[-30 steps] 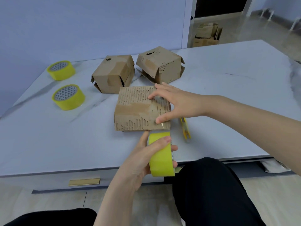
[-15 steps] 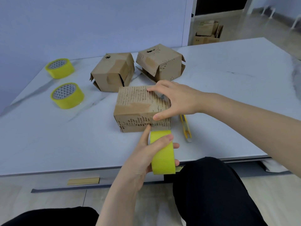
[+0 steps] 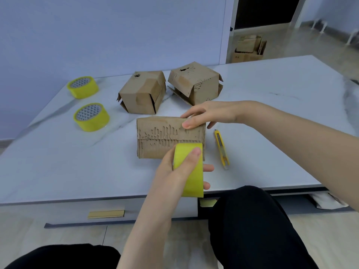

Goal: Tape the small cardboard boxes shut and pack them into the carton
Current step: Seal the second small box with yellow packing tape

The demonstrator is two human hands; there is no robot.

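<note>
Small brown cardboard box [image 3: 155, 136]: beneath right hand, just beyond left hand.
Right hand [image 3: 211, 113]: clasping top edge, thumb on near face.
Left hand [image 3: 169, 171]: gripping yellow tape roll [image 3: 194, 183] at near face.
Method: probably best to centre tape on seam, pull taut.

3 small cardboard boxes [image 3: 142, 92] [image 3: 194, 82] [image 3: 165, 140] mid-frame; 3 yellow tape rolls [image 3: 82, 87] [image 3: 91, 117] [image 3: 191, 175] left and centre; 1 yellow cutter [image 3: 221, 148] right.

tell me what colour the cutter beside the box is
Yellow cutter, clearest in the head view.
</note>
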